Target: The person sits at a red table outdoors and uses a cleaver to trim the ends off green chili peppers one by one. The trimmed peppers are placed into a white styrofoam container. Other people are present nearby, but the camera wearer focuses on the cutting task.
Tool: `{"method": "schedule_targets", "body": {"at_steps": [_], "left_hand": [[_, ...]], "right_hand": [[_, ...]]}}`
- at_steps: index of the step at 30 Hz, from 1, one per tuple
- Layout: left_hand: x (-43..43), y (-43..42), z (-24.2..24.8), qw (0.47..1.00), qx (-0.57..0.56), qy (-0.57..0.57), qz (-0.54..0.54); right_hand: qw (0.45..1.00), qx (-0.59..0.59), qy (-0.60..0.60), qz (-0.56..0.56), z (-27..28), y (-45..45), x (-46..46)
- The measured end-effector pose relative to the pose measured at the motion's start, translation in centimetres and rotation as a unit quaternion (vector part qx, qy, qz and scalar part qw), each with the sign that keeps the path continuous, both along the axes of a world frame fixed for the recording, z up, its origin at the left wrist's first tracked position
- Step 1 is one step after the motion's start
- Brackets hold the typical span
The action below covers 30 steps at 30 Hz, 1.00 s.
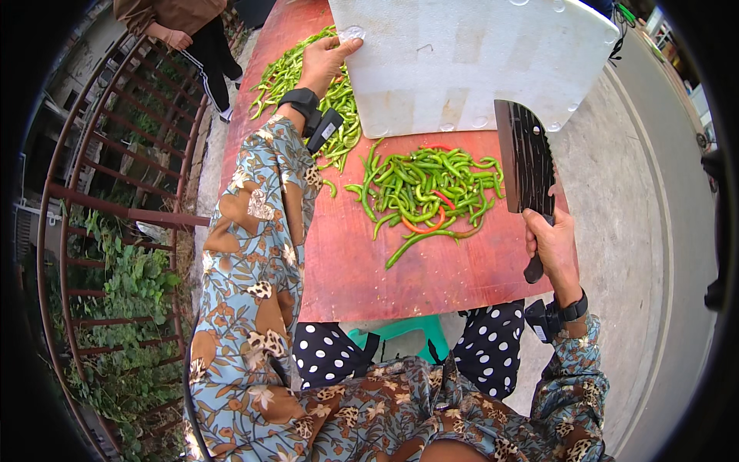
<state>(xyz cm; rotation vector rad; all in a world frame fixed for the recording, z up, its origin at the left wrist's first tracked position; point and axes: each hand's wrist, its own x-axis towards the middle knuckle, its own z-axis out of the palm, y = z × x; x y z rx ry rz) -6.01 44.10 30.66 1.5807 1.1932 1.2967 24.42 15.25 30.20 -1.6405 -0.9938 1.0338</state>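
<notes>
My left hand [326,62] grips the near left corner of a white foam box [473,69] at the far side of the red tabletop [369,289]; the box's inside is hidden. In my right hand [548,239] is the handle of a cleaver [526,156], its dark patterned blade pointing away from me near the table's right edge. Between my hands lies a pile of long green chili peppers [427,185] with a few red ones [424,227] among them. Beyond my left forearm spreads a larger heap of green peppers [344,110], partly covered by my arm and the box.
A person [193,40] stands beyond the table at the upper left. A rusty metal railing [121,211] with climbing plants runs along the left. Part of a green plastic stool [404,329] shows under the near table edge, and concrete ground [612,231] lies to the right.
</notes>
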Motion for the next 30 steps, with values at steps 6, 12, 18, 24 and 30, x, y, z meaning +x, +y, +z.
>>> {"method": "schedule_targets", "body": {"at_steps": [6,12,18,24,30], "left_hand": [[0.4,0.2,-0.2,0.998,-0.047,-0.045,0.012],[0.5,0.7,-1.6,0.997,-0.03,-0.071,0.006],[-0.2,0.2,-2.4,0.998,-0.009,-0.043,0.044],[-1.7,-5.6,-3.3,0.98,-0.056,-0.162,0.097],[-1.4,-21.2,-7.8,0.879,-0.257,-0.4,-0.02]], "right_hand": [[0.999,-0.005,0.025,-0.022,-0.9,-1.1,0.9],[0.999,-0.021,0.024,-0.029,-1.7,-2.5,1.2],[0.999,-0.024,0.026,-0.032,-2.1,-3.1,1.0],[0.999,-0.016,0.033,-0.017,-2.9,-4.6,-0.2],[0.991,-0.027,0.13,0.007,-5.1,-7.0,-4.7]]}}
